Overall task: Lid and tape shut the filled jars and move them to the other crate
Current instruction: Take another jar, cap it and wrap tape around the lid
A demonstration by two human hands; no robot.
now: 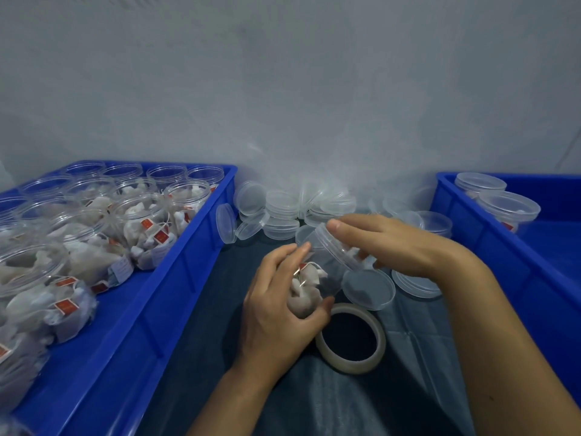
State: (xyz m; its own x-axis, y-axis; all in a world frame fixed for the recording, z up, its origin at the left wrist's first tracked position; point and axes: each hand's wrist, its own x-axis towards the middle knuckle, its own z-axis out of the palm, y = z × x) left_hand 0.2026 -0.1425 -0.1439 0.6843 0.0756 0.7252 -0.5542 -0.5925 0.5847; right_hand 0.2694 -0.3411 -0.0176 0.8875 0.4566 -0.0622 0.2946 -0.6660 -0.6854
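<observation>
Low in the frame, the left hand (279, 305) wraps its fingers round a tilted jar (317, 275), white sachets showing through the clear wall. The right hand (386, 243) curls over the lid (338, 243) at the jar's mouth, thumb tip on the rim. Just below the jar lies one tape roll (350, 335), flat on the dark cloth (201, 309). Two loose lids lie right of the jar, under the right wrist; a heap too jumbled to count sits behind, against the wall. Left crate (176, 278): open filled jars, a dozen or more, packed close to its rim. Right crate (490, 247): two lidded jars at its far corner, blue floor showing beside them.
</observation>
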